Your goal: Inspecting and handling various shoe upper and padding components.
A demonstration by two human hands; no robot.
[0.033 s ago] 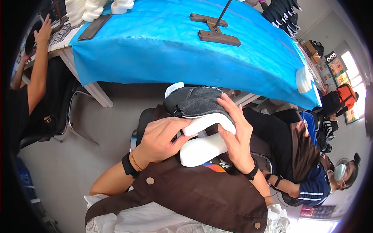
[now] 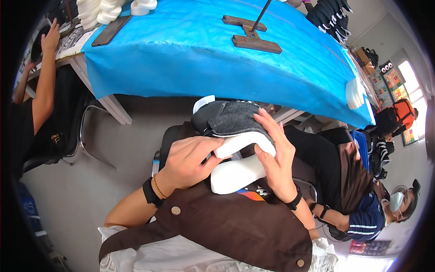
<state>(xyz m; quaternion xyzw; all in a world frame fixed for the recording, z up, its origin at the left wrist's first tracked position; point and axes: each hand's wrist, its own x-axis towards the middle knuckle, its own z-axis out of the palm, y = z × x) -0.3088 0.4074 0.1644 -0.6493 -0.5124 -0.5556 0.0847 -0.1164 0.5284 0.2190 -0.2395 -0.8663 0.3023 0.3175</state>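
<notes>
On my lap I hold a shoe with a dark grey upper [image 2: 235, 119] and a white sole [image 2: 242, 141], turned sideways. It rests over a white rounded form [image 2: 233, 176]. My left hand [image 2: 190, 158] grips the sole's near end, fingers curled around it. My right hand [image 2: 274, 152] lies along the shoe's right side, fingers spread, pressing the upper and sole edge. A brown apron [image 2: 235, 226] covers my lap below.
A table under a blue cover [image 2: 204, 59] stands ahead, bearing a wooden stand with a rod [image 2: 251, 35], a dark board [image 2: 111, 31], stacked white soles [image 2: 97, 11] and a white piece [image 2: 354, 93]. One person [image 2: 41, 99] sits at left, another masked person [image 2: 362, 204] at right.
</notes>
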